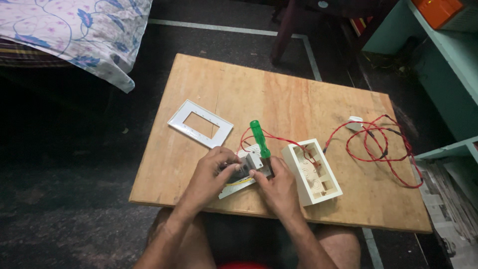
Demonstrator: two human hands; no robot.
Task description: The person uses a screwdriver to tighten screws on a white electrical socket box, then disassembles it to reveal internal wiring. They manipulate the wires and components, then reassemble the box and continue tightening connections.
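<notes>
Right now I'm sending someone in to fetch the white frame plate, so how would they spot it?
Start at the wooden board on the dark floor. On its left part, beyond the left hand, lies the frame plate: flat, white, with one rectangular window, unlike the deep cream box at the right.

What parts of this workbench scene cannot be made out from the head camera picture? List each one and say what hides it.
- Screwdriver tip: hidden behind the right hand.
- Grey switch module: largely covered by the left hand and right hand; its terminals do not show.
- White frame under the hands: only an edge shows.
- Where the red wire ends inside the white box: too small to tell.
- Orange object: cut off by the top edge.
</notes>
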